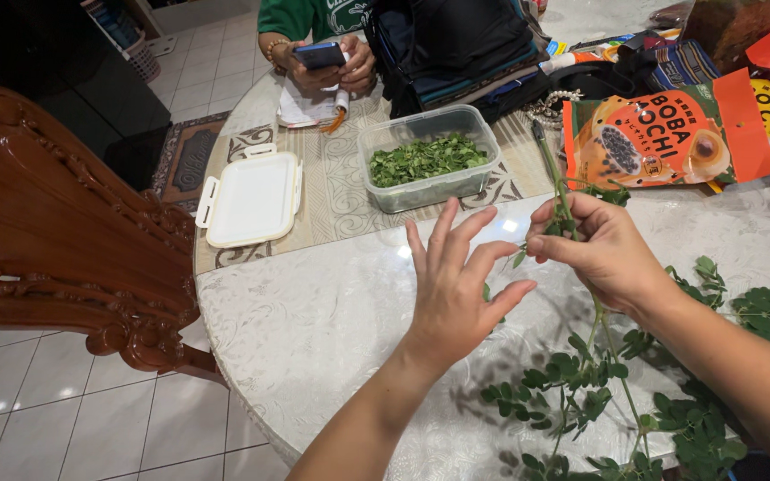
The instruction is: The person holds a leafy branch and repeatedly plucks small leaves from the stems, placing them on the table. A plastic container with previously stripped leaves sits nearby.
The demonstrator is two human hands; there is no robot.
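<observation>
Table: a round table (331,312) under a pale patterned cover fills most of the view, with grey floor tiles below it at the left.
Chair: a carved dark wooden chair back (64,240) stands at the left, touching the table's edge.
Person opposite: at the far side, someone in a green top holds a phone (320,55) in both hands over some papers; a dark bag (456,49) sits just beside them.
Snack bags: orange packets (670,134) lie at the far right of the table.
Leafy branches: green sprigs (599,392) lie spread over the near right of the table, under the right forearm.
Container: a clear plastic box (428,158) partly filled with picked green leaves stands on a patterned mat, beyond both hands.
Lid: its white lid (251,198) lies flat just left of it.
Right hand: the right hand (603,254) is raised above the table, fingers curled closed round a thin green stem (552,169) that rises upright past the thumb.
Left hand: the left hand (456,285) hovers beside it, fingers spread wide, holding nothing, fingertips near the stem.
</observation>
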